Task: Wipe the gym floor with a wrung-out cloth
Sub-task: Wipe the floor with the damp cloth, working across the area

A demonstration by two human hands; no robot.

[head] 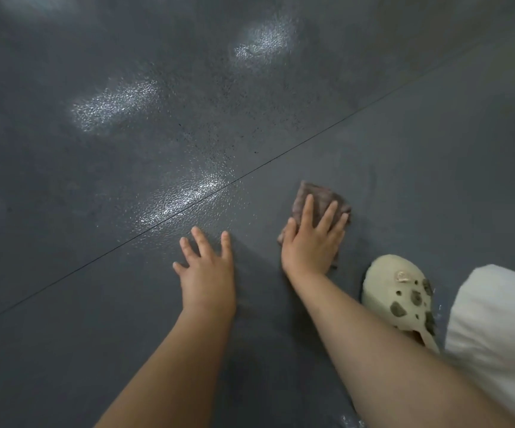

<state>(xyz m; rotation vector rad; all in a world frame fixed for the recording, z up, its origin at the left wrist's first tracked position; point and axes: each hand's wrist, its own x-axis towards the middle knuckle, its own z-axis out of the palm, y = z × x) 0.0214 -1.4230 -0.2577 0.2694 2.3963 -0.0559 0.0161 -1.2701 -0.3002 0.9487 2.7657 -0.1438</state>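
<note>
A dark grey textured gym floor (126,304) fills the view. My right hand (312,242) lies flat, fingers spread, pressing a small brownish-grey folded cloth (319,196) onto the floor; the cloth sticks out beyond my fingertips and under my palm. My left hand (206,270) rests flat on the bare floor just left of it, fingers apart, holding nothing. Both forearms reach in from the bottom edge.
A thin seam (250,173) runs diagonally across the floor from lower left to upper right. Wet, shiny patches (188,193) reflect light above the hands. My cream clog (401,298) and a white trouser knee (497,335) sit at the right.
</note>
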